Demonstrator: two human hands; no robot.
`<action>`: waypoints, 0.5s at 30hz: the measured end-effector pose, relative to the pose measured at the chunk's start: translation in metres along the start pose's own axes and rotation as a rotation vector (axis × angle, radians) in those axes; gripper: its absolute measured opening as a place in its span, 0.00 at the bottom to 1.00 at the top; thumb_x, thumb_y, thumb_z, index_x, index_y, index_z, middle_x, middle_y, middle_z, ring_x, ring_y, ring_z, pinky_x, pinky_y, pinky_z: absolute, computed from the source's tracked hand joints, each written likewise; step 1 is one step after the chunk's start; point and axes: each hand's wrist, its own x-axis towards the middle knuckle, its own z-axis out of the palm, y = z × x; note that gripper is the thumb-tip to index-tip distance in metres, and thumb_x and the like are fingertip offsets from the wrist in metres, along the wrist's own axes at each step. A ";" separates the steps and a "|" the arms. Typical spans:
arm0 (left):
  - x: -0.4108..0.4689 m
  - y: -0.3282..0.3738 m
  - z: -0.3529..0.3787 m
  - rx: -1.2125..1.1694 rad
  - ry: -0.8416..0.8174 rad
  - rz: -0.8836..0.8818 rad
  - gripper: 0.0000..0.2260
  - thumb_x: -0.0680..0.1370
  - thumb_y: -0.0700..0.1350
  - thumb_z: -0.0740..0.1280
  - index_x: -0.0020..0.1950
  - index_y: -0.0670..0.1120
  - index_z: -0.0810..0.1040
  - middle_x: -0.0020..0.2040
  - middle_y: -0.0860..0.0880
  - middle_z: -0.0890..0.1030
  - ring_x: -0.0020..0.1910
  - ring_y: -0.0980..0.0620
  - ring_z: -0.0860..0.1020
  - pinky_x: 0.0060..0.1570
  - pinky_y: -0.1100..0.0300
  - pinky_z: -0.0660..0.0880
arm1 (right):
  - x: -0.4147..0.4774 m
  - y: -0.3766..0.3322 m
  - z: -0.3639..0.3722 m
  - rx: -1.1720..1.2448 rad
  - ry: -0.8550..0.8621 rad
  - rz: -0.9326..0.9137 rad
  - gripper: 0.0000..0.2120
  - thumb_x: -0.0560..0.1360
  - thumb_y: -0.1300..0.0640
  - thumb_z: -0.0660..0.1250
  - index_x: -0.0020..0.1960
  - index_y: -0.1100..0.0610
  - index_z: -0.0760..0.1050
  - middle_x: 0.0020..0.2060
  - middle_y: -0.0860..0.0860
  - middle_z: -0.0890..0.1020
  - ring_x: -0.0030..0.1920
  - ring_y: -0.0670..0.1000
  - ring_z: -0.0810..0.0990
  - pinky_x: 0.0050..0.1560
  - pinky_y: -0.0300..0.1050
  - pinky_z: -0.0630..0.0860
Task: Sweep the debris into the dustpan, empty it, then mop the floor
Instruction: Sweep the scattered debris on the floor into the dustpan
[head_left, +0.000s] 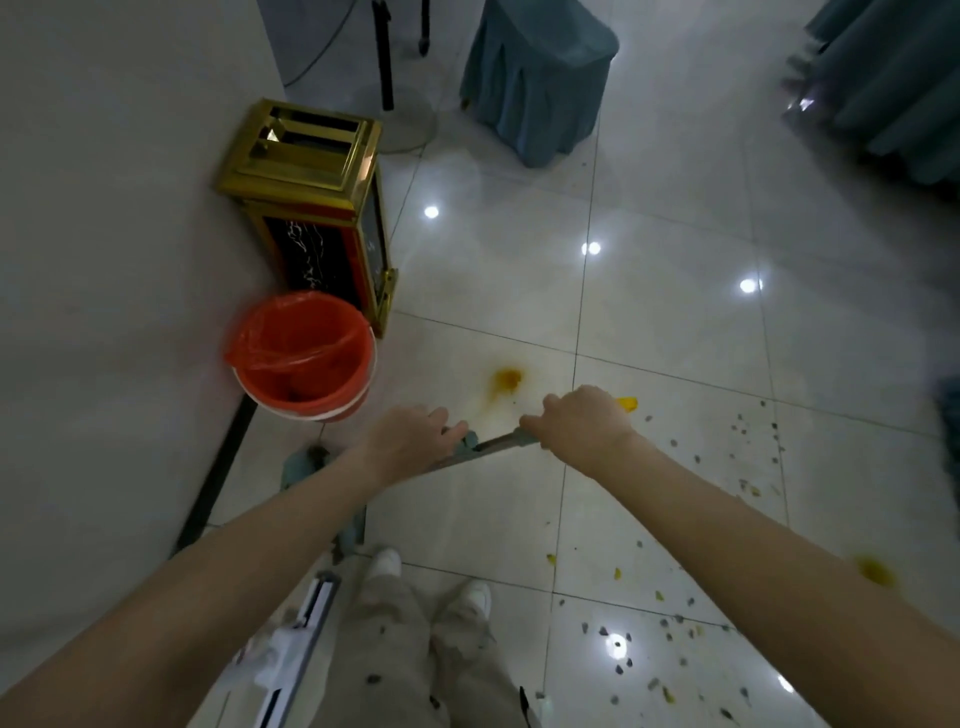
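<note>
Nearby, the bag-lined bucket (332, 387) holds something indistinct, while left hand (413, 441) and right hand (579, 422) grasp the pole (500, 442).

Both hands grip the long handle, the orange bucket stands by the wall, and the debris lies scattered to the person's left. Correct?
No. The head view shows the debris scattered to the person's right. The rest holds: left hand and right hand grip the long handle, and the orange bucket stands by the wall.

Bucket (301, 358), 10 o'clock: orange-red. Bin (311, 208), 11 o'clock: gold frame, black white-veined panels. Chair cover (535, 78), 12 o'clock: teal. Floor tiles (675, 322): pale grey. Debris (604, 631), 4 o'clock: grey, yellow.
</note>
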 end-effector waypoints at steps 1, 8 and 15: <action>-0.009 -0.009 0.002 -0.008 0.041 -0.007 0.12 0.73 0.48 0.69 0.56 0.48 0.78 0.34 0.47 0.76 0.24 0.50 0.72 0.21 0.60 0.63 | -0.007 0.003 0.010 0.036 -0.025 0.020 0.16 0.82 0.55 0.56 0.70 0.49 0.67 0.53 0.53 0.78 0.39 0.53 0.77 0.33 0.46 0.63; -0.065 -0.070 0.023 -0.084 0.045 -0.066 0.20 0.79 0.55 0.55 0.69 0.49 0.61 0.39 0.46 0.78 0.21 0.48 0.72 0.18 0.60 0.66 | -0.073 0.005 0.079 0.198 -0.197 0.175 0.16 0.83 0.47 0.53 0.69 0.47 0.66 0.54 0.52 0.78 0.46 0.55 0.80 0.40 0.47 0.70; -0.053 -0.062 0.011 -0.244 0.132 0.005 0.21 0.80 0.58 0.52 0.70 0.55 0.70 0.32 0.50 0.74 0.23 0.59 0.46 0.20 0.66 0.45 | -0.146 0.002 0.110 0.383 -0.249 0.438 0.12 0.81 0.45 0.56 0.64 0.43 0.69 0.41 0.45 0.73 0.40 0.47 0.75 0.43 0.42 0.76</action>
